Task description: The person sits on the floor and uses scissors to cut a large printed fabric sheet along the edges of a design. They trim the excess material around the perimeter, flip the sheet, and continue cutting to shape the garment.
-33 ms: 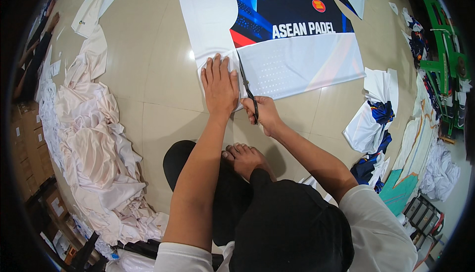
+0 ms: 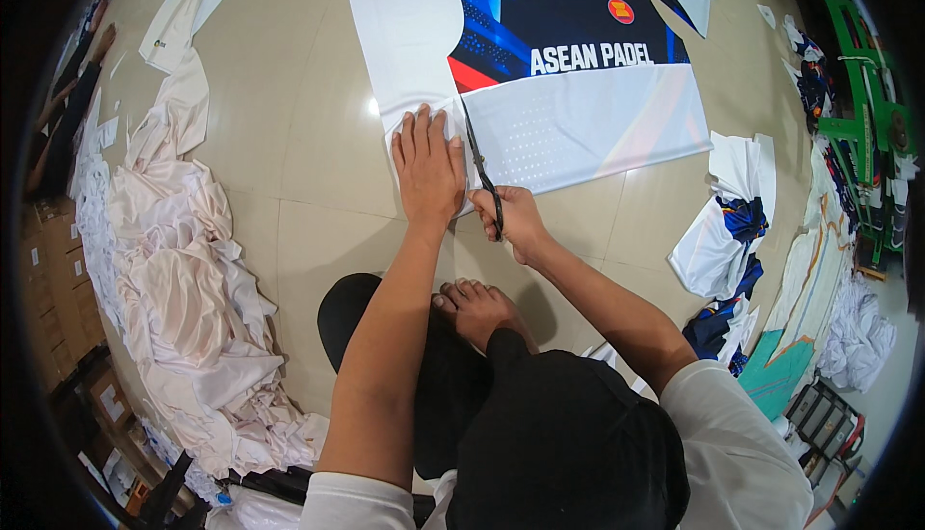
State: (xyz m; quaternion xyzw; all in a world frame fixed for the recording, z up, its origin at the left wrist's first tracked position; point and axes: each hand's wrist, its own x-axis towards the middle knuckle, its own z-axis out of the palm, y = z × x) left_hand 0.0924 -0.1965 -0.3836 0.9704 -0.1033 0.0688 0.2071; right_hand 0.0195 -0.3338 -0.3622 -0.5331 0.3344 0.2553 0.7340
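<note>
Spread on the floor before me is a printed jersey panel point(image 2: 559, 24) in dark navy with blue and red shapes. Its lower part is folded up and shows the pale reverse side point(image 2: 578, 130). Along its left runs a plain white fabric margin point(image 2: 405, 48). My left hand point(image 2: 427, 169) lies flat on this margin with its fingers stretched out, pressing the cloth. Black-handled scissors point(image 2: 479, 159) are gripped in my right hand point(image 2: 515, 222), their blades pointing away from me along the panel's left edge beside my left thumb. Whether the blades are fully closed is hard to make out.
A heap of cream and white cloth point(image 2: 193, 289) lies to the left, with cardboard boxes point(image 2: 63, 289) beyond. White and navy scraps point(image 2: 737, 212) are on the right, near a green metal frame point(image 2: 858, 77). My bare foot point(image 2: 477, 308) rests below my hands. Another person's arm point(image 2: 72, 111) shows far left.
</note>
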